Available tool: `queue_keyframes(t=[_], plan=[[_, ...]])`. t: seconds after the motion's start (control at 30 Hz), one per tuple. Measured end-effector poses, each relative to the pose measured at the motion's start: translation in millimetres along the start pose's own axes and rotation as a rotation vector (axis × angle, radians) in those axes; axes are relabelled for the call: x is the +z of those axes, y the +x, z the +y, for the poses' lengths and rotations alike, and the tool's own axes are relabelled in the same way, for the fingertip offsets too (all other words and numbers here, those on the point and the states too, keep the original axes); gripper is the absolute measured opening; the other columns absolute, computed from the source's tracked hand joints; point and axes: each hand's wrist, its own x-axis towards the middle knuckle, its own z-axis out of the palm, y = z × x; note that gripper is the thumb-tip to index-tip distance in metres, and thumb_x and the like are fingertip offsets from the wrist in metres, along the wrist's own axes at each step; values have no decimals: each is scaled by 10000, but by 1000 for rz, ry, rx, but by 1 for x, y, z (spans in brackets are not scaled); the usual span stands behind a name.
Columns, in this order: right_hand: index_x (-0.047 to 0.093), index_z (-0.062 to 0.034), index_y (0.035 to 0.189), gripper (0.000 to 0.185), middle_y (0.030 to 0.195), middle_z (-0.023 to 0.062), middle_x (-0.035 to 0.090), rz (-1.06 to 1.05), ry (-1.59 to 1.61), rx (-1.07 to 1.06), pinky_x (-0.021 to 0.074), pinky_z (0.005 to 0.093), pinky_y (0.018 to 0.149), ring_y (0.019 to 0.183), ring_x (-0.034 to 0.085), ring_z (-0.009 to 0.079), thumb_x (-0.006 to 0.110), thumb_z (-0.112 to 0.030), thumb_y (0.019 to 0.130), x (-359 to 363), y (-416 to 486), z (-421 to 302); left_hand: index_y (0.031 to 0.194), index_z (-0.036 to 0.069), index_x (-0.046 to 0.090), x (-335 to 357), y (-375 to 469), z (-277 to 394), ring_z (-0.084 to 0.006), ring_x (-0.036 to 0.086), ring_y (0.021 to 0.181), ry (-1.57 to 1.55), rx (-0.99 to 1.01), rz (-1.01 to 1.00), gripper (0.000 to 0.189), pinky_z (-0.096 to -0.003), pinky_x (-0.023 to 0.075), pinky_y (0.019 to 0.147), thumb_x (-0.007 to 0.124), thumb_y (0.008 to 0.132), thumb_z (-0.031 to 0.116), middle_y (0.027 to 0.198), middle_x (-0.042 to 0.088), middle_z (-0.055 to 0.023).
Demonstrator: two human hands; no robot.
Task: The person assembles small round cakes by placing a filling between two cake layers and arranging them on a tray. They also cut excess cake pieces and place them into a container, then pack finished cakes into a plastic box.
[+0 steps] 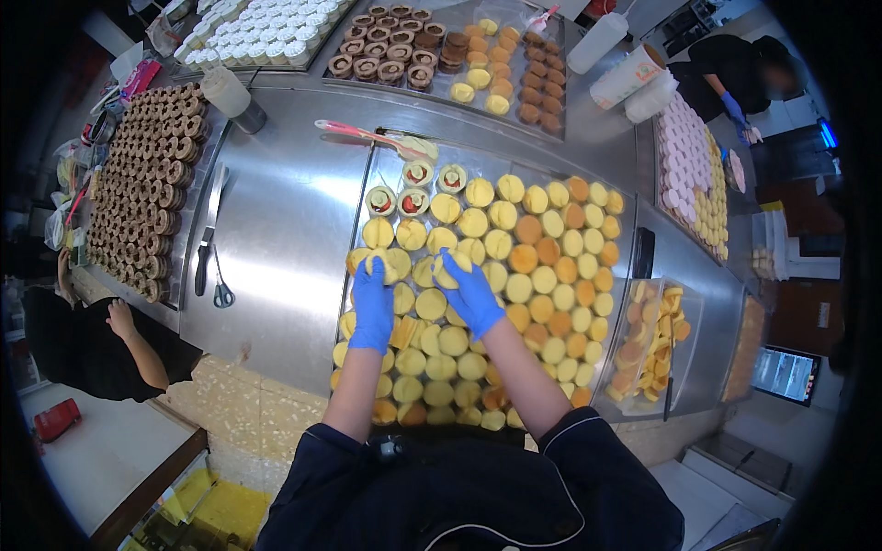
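Observation:
Both hands wear blue gloves over a metal tray (365, 200) of round yellow sponge cakes (431, 304). My left hand (372, 306) grips a yellow cake round (381, 266) at the tray's left side. A little to the right, my right hand (470, 293) has its fingers around another cake round (451, 270). Beyond the hands, several cakes in clear cups (416, 202) show cream and red filling. At the tray's far left corner lies a spatula with a pink handle (351, 131), its head covered in pale cream (419, 149).
Left lie a palette knife (209, 231), scissors (222, 293) and a tray of chocolate cakes (138, 200). A squeeze bottle (231, 96) and dessert trays (386, 52) stand beyond. A tub of cake trimmings (654, 344) is right. Co-workers (103, 344) (723, 76) stand at both sides.

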Motion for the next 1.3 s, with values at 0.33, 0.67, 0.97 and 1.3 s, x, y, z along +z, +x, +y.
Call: queue_keyframes(t=[0.33,0.67,0.97,1.3], plan=[[537,-38,1060,347,968,81,608,134,-469,-324,479,290,730,879,585,175,681,-106,752,11,99,-32,1241,100,466,7,13,55,-238,539,1059,1146,702,-309,457,-305,455,866,482,806,-39,1247,491,-74],[536,-71,900,329,859,105,562,446,-1462,-840,457,389,635,751,560,278,726,-186,657,43,129,-29,1179,108,540,49,82,48,-267,605,769,2049,1011,-633,487,-360,505,649,503,711,-23,1264,508,-56],[597,-81,972,190,895,80,561,40,-1625,-1055,431,372,666,782,542,250,491,-151,832,2,109,-23,1183,94,534,44,101,62,-268,621,847,1868,1054,-761,448,-371,509,690,476,744,31,1223,551,-69],[501,59,1165,425,1273,151,486,-38,-1868,-843,270,420,1049,1254,371,296,504,-185,817,19,122,-4,1212,123,515,58,88,64,-268,600,911,2226,796,-745,487,-361,504,741,459,747,-9,1336,456,-12]])
